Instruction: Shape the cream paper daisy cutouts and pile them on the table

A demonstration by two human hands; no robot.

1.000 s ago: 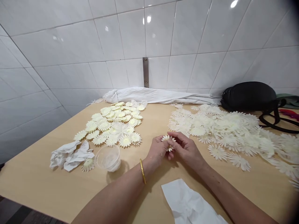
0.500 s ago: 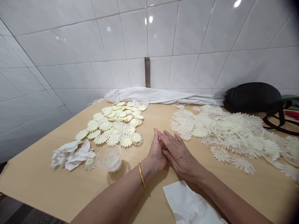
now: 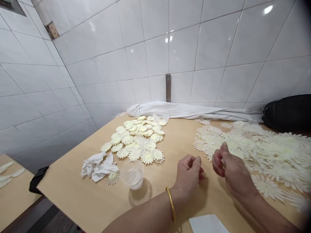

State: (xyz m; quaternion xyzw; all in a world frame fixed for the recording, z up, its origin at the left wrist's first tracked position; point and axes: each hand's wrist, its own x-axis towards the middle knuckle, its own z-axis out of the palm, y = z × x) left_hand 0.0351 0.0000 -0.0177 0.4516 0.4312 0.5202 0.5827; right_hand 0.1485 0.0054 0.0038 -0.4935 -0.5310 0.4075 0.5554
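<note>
Left hand [image 3: 188, 173]: mine, fingers curled loosely inward, not spread; cannot tell if anything is held. Gold bangle [image 3: 170, 204] on the wrist; clear plastic cup [image 3: 132, 174] nearby to the left.

Right hand [image 3: 230, 170]: mine, apart from the left, fingers curled, thumb raised; cannot tell if pinching anything. At the near edge of the large heap of cream flower cutouts [image 3: 255, 152].

Table [image 3: 73, 191]: smaller pile of cream flower cutouts [image 3: 136, 142] at far left of centre; crumpled tissue [image 3: 98, 166] beside it.
</note>
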